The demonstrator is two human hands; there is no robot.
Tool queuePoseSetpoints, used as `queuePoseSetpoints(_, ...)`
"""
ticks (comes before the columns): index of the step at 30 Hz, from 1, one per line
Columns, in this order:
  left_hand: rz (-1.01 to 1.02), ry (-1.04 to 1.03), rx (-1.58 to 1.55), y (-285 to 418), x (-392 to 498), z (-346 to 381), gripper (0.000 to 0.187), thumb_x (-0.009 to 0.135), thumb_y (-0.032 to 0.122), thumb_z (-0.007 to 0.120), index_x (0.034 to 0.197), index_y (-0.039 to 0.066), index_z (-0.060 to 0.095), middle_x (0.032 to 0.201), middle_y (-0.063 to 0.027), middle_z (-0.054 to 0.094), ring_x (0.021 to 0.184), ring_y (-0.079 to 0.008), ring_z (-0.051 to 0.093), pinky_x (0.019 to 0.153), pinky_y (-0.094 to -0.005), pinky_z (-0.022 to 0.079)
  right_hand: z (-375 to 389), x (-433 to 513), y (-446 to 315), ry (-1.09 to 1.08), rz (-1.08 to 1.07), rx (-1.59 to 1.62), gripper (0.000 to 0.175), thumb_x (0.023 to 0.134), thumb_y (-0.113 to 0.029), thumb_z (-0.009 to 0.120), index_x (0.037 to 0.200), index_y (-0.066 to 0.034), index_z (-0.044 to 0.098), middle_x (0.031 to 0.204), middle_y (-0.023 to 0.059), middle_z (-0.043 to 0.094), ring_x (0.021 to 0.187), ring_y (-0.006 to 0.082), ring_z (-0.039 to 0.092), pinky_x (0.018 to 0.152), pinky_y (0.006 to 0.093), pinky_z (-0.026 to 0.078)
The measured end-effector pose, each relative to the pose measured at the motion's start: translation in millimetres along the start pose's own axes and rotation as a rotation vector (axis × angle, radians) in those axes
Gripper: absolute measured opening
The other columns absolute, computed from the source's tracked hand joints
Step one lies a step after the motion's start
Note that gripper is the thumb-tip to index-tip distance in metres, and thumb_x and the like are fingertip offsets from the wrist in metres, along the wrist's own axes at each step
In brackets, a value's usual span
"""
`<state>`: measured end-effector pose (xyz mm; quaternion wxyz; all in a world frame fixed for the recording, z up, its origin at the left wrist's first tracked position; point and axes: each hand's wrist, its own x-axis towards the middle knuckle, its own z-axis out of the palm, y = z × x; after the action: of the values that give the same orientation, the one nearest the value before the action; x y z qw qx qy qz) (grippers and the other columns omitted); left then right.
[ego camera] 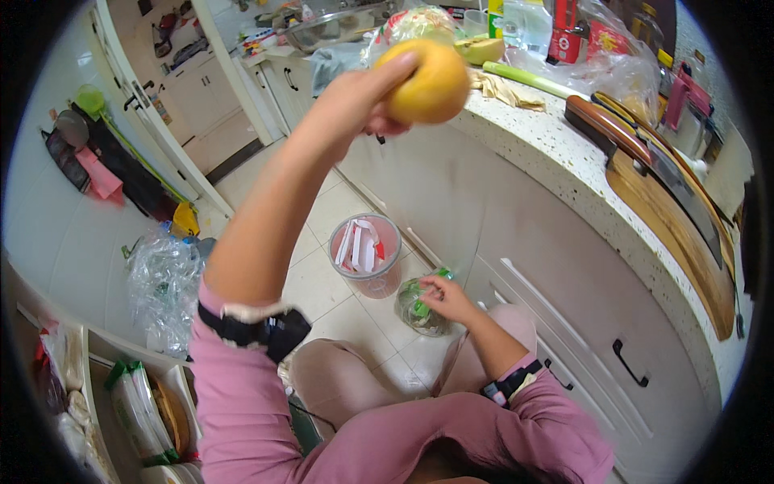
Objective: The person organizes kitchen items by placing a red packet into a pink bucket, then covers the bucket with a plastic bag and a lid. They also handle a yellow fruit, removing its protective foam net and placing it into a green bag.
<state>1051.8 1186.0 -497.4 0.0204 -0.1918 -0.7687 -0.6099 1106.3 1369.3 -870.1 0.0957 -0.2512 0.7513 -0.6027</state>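
A round yellow fruit (432,81) is held up in my left hand (369,97), thumb across its top, near the counter edge. My right hand (444,296) hangs low in front of the cabinet, over a clear plastic bag (417,311) with green parts on the floor; its fingers are partly curled, and whether they touch the bag is unclear. Beside that bag stands a round waste bin (369,281) with white and red packaging inside. On the counter (526,139) lie a beige cloth (508,92), a leek or similar green-white stalk (526,77) and a cut pale-green fruit or vegetable (481,51).
A cleaver (683,187) with a brown handle rests on a wooden cutting board (665,242) along the counter at the right. A metal basin (338,30) stands at the back. Clear plastic bags (163,284) lie by the left wall, near an open shelf (91,363).
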Motion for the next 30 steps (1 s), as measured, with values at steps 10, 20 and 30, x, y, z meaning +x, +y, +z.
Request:
queuePoseSetpoints(10, -0.327, -0.087, 0.451, 38, 108, 58, 0.062, 0.084, 0.059, 0.057, 0.106, 0.001, 0.064, 0.082, -0.0093, 0.068, 0.056, -0.0099, 0.063, 0.052, -0.0186, 0.053, 5, 0, -1, -0.145, -0.074, -0.084, 0.043, 0.080, -0.024, 0.072, 0.116, -0.0035, 0.061, 0.106, 0.0110, 0.066, 0.090, 0.0208, 0.065, 0.081, 0.0327, 0.052)
queuePoseSetpoints(20, -0.254, 0.033, 0.386, 10, 173, 80, 0.050, 0.091, 0.046, 0.044, 0.104, 0.000, 0.061, 0.079, -0.0184, 0.065, 0.052, -0.0280, 0.064, 0.043, -0.0367, 0.053, -4, -1, -14, -0.180, -0.074, -0.100, 0.044, 0.079, -0.025, 0.072, 0.115, -0.0014, 0.061, 0.106, 0.0126, 0.067, 0.091, 0.0215, 0.065, 0.080, 0.0330, 0.052)
queuePoseSetpoints(30, 0.061, 0.188, 0.482, -10, 26, 9, 0.055, 0.099, 0.041, 0.037, 0.091, -0.007, 0.062, 0.078, -0.0161, 0.066, 0.054, -0.0261, 0.063, 0.053, -0.0366, 0.055, -3, -1, 14, -0.112, 0.078, 0.007, 0.037, 0.083, -0.010, 0.069, 0.119, -0.0032, 0.060, 0.105, 0.0084, 0.066, 0.088, 0.0135, 0.060, 0.080, 0.0278, 0.049)
